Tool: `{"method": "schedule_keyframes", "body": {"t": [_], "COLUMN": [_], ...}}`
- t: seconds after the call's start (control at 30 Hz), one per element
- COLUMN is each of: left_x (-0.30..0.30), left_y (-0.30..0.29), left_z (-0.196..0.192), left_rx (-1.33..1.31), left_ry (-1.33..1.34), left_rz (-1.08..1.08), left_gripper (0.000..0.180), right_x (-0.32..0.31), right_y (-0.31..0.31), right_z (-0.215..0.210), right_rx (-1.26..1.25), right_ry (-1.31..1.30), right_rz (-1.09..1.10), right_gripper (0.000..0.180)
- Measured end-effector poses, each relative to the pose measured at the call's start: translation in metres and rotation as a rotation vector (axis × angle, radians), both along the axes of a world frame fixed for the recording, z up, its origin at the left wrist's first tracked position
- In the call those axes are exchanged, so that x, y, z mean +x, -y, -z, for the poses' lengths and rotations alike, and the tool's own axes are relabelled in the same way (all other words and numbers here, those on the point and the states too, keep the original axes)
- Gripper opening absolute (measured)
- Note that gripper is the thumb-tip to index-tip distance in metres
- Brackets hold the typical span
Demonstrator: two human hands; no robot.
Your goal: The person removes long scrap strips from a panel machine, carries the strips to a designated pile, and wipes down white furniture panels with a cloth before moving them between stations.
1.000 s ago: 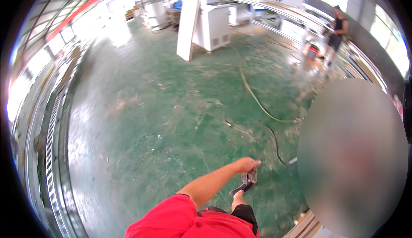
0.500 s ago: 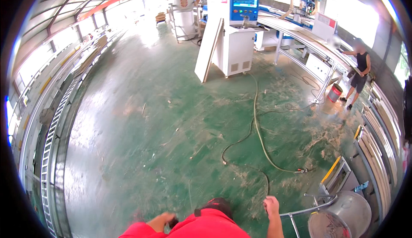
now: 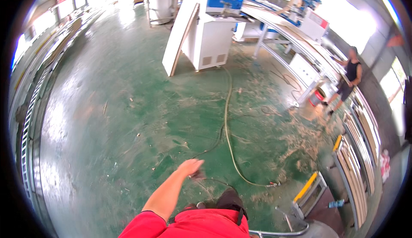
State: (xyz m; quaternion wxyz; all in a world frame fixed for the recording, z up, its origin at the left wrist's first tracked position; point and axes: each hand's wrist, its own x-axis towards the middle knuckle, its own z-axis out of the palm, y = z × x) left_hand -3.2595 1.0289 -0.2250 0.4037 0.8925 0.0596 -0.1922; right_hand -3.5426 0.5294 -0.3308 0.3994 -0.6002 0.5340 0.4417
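Left hand (image 3: 190, 167) closed around dark tool (image 3: 198, 175) — green floor (image 3: 128, 122) below.

One bare arm stretched forward

The left hand (image 3: 190, 168) reaches ahead on a straight, bare forearm from a red sleeve, fingers curled loosely, blurred, so its grip cannot be judged. The right hand is out of sight.

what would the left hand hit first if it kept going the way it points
The left hand points up and to the right over the green floor. Probably the first thing in that line is the dark cable, then the pale hose. Depth is unclear, so the hand may pass above both.
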Motion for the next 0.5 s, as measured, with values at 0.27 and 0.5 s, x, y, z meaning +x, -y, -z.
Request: {"method": "schedule_keyframes", "body": {"t": [0.27,0.5], "left_x": [0.132,-0.051], "left_y": [-0.070,-0.237], "left_z": [-0.011,0.085], "left_rx": [-0.153,0.025], "left_ry": [-0.155,-0.650], "left_rz": [-0.195,-0.765], "left_gripper": [0.051,0.057], "right_x": [0.254,0.642], "right_y": [-0.047,-0.221], "right_z": [0.040,-0.020], "right_rx": [0.125,0.127], "right_ry": [0.300,0.411], "right_rz": [-0.967,-1.047], "right_gripper": [0.036,0.023]}}
